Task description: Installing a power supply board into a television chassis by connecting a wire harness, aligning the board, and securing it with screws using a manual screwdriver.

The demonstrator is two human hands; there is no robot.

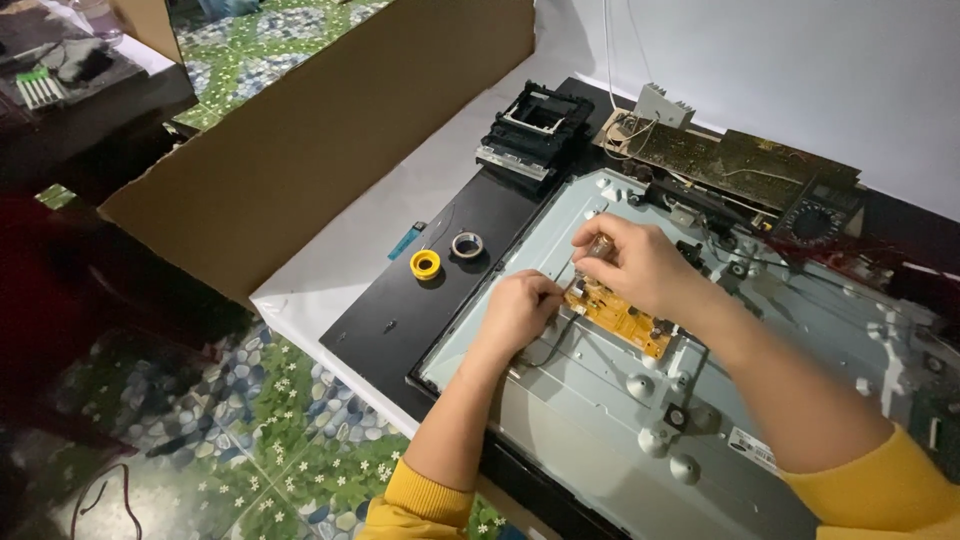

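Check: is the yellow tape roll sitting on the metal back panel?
No, the yellow tape roll lies on the black tabletop, left of the metal back panel.

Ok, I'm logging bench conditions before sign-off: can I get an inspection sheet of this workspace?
Surface: black table under an opened flat-panel back.
Job's things: yellow circuit board on the panel; screwdriver on it.
Clutter: yellow tape roll, grey tape roll, blue lighter, black plastic frame, multimeter.
Hands: left hand pinches at the board edge; right hand grips the screwdriver.
Cables: white wires on the wall.
Surroundings: cardboard sheet, pebble-patterned floor.
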